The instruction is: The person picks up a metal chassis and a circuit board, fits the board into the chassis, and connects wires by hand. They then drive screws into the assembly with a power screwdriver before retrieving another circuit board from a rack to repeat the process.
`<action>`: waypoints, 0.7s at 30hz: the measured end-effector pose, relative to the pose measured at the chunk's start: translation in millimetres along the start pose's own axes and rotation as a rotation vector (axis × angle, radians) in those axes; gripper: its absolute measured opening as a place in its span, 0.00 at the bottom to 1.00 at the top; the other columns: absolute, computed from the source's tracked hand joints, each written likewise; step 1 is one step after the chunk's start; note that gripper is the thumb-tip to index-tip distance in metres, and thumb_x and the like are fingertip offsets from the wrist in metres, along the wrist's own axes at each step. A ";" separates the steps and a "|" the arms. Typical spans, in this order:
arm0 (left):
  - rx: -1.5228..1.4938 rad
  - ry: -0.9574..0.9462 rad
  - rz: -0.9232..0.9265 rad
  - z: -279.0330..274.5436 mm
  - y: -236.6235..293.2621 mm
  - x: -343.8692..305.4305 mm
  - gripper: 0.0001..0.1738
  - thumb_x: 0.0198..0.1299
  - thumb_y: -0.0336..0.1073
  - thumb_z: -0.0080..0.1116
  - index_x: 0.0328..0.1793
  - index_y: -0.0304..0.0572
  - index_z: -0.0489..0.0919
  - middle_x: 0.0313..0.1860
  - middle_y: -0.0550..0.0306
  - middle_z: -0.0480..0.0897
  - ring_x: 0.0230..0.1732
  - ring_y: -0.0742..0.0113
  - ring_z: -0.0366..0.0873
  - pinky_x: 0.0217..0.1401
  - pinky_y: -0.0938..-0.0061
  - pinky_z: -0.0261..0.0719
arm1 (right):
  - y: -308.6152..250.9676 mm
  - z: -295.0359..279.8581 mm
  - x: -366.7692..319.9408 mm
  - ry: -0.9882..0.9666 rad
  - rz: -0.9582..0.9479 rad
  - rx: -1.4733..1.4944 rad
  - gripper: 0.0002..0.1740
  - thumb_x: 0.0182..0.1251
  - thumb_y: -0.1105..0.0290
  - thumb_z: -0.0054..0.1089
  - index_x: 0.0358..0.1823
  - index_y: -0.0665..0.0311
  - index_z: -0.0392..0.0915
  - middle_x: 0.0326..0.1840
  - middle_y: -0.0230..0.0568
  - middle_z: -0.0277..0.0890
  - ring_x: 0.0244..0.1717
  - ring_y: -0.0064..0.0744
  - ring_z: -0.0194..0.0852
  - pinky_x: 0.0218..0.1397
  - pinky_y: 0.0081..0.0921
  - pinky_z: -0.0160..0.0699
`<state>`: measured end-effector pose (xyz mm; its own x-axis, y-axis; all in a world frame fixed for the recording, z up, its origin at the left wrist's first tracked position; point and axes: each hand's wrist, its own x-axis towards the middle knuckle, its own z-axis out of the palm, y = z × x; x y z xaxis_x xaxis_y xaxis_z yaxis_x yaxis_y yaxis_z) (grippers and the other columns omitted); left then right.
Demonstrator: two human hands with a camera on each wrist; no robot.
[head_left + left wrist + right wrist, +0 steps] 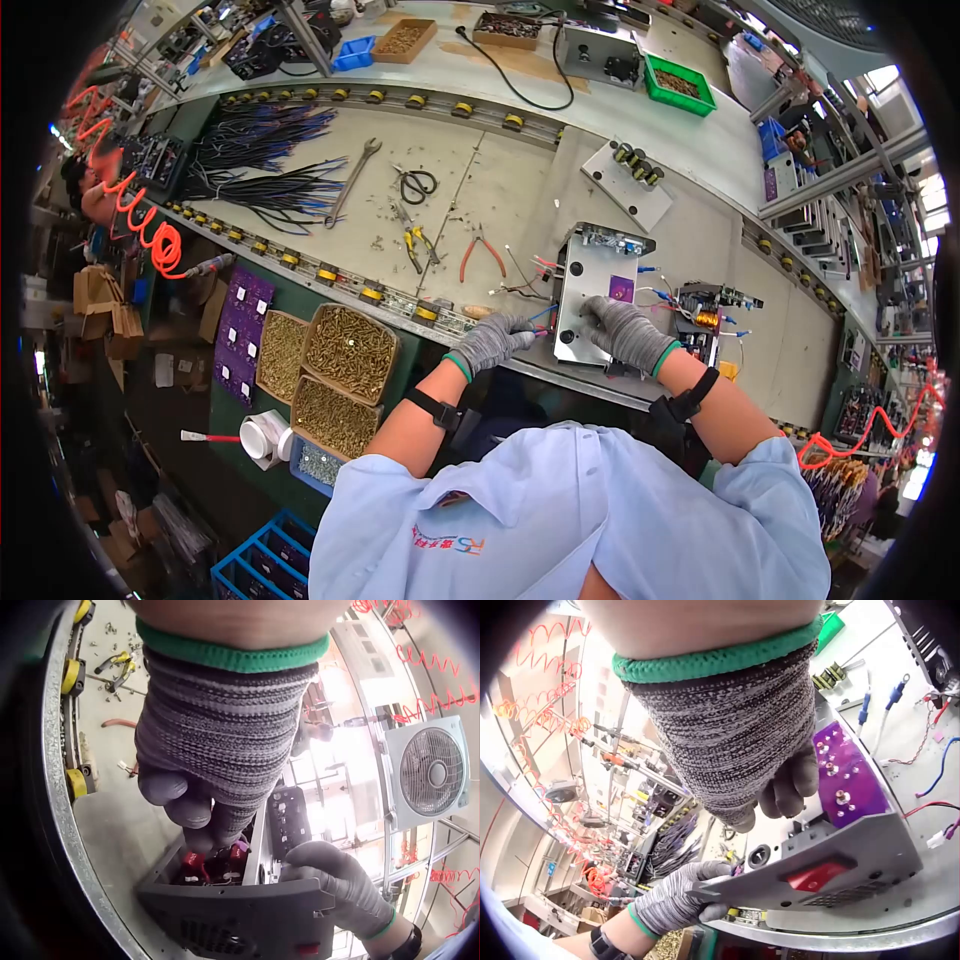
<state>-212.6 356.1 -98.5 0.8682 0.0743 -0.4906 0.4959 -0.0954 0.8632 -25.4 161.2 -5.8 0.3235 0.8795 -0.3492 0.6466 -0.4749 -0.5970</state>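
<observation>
From far off, I see the metal case (592,290) on the desk (510,200). My left hand (490,342) has bent fingers at its left side, close to the wires (543,312); I cannot tell if they pinch one. My right hand (630,335) bends its fingers at the case's flat plate, but I cannot tell if it grips or just rests there. I think I should use the right hand to hold the case steady and guide the wires gently with the left, with no hard tugs and no wire caught under the edge. Left of the case, and nearer me, brown boxes (390,370) hold lots of gold-coloured bits, and a blue box (312,485) holds silvery ones. Beyond the case, a green tray (683,103) holds little brownish bits.
</observation>
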 end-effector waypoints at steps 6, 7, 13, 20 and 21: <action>0.203 -0.072 0.106 2.1 -0.6 18.4 0.19 0.65 0.41 0.66 0.58 0.38 0.84 0.45 0.53 0.88 0.48 0.67 0.83 0.58 0.69 0.79 | 5.3 10.7 -10.8 -0.122 0.055 -0.105 0.22 0.61 0.63 0.69 0.52 0.65 0.75 0.47 0.55 0.77 0.50 0.56 0.79 0.55 0.45 0.78; 0.191 -0.075 0.104 4.2 -3.9 22.7 0.19 0.65 0.41 0.66 0.58 0.38 0.84 0.45 0.53 0.88 0.48 0.67 0.83 0.58 0.69 0.79 | 5.4 10.5 -8.6 -0.132 0.060 -0.108 0.22 0.61 0.63 0.69 0.52 0.65 0.75 0.47 0.55 0.77 0.50 0.56 0.79 0.55 0.45 0.78; -0.109 -0.245 0.072 14.4 -14.5 43.8 0.22 0.64 0.44 0.68 0.59 0.38 0.84 0.47 0.53 0.88 0.50 0.69 0.83 0.60 0.69 0.79 | 8.3 11.2 -3.8 -0.171 0.071 -0.115 0.24 0.59 0.64 0.72 0.52 0.66 0.74 0.45 0.55 0.77 0.49 0.56 0.79 0.54 0.45 0.78; -0.083 -0.255 0.139 10.7 -10.6 40.4 0.19 0.66 0.42 0.65 0.59 0.40 0.84 0.45 0.50 0.88 0.49 0.65 0.84 0.59 0.69 0.79 | 8.3 10.3 5.1 -0.174 0.088 -0.078 0.22 0.58 0.65 0.72 0.48 0.66 0.74 0.42 0.51 0.76 0.45 0.53 0.79 0.51 0.43 0.79; -0.087 -0.255 0.136 9.7 -17.4 40.2 0.19 0.66 0.42 0.65 0.59 0.40 0.84 0.45 0.50 0.88 0.49 0.65 0.84 0.59 0.69 0.79 | 7.9 9.4 5.6 -0.178 0.085 -0.063 0.21 0.58 0.65 0.72 0.48 0.65 0.74 0.42 0.52 0.76 0.45 0.54 0.79 0.51 0.44 0.79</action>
<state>-186.1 351.1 -134.5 0.9082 -0.1863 -0.3748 0.3812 -0.0016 0.9245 -25.0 162.1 -19.3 0.2551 0.8138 -0.5222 0.6661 -0.5393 -0.5151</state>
